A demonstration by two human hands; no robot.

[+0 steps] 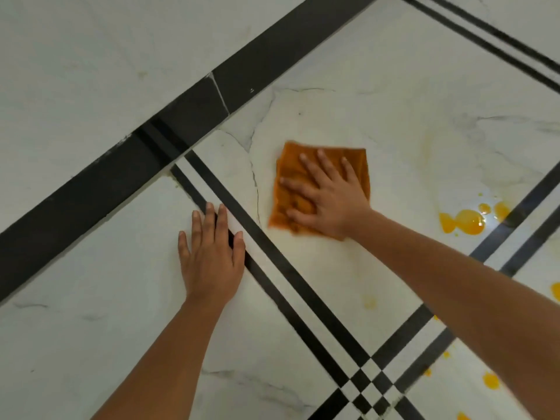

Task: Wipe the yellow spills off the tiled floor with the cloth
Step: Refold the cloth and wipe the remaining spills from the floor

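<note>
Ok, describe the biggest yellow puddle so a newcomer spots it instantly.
Start on the white tiled floor, at the orange cloth under the right hand. Look right of it, just before the double black stripe. The largest puddle is glossy, deep yellow and catches a light glare, unlike the small scattered drops nearby.

Right hand (328, 198) presses the orange cloth (321, 186) flat on the floor (91, 71); left hand (212, 253) rests beside it.

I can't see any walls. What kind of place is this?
Likely an indoor room: glossy white tiled floor, black border stripes, and the right hand pressing a cloth near yellow spills.
</note>
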